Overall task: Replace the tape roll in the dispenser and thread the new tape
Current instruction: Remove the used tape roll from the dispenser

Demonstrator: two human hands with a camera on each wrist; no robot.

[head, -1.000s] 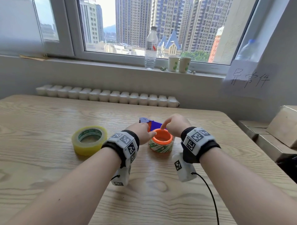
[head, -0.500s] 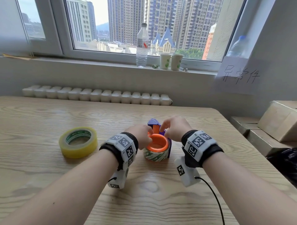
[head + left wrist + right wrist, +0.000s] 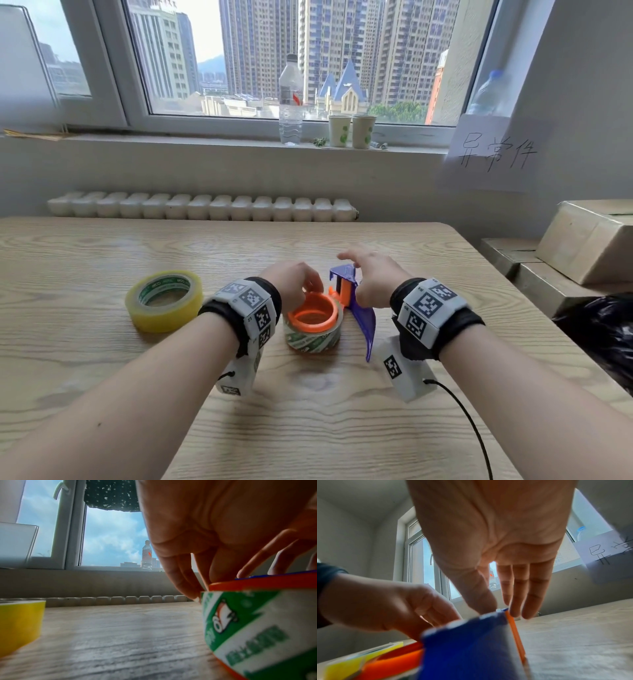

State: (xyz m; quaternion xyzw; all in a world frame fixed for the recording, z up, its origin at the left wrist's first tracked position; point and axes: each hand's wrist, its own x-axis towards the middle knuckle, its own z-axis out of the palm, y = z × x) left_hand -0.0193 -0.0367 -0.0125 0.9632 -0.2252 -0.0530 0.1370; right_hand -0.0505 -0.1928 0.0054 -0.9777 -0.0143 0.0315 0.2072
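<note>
The wooden table [image 3: 102, 394] stood by a big window, with a water bottle [image 3: 290, 102] and two paper cups [image 3: 352, 131] up on the sill. In the middle of the tabletop, nearer my edge than the window edge, lay the tape holder [image 3: 352, 301], blue and orange, on its side. Its orange hub [image 3: 313, 313] pointed straight up, and a green and white tape roll [image 3: 313, 339] sat around the hub. My left hand [image 3: 291, 286] was on the far left side of that roll, fingers [image 3: 187, 588] bent down and touching the roll's top edge and the orange rim. I could not tell how hard it held. My right hand [image 3: 371, 277] was over the blue front end of the holder with fingers [image 3: 522, 588] straight and spread, and the thumb just touching the blue part. It held nothing. The yellow tape roll [image 3: 163, 300] lay flat toward the left edge, well apart from the holder and closest to my left hand. I think the printed roll had to come straight up off the hub. So my left hand would lift, and my right hand would press the holder down.
</note>
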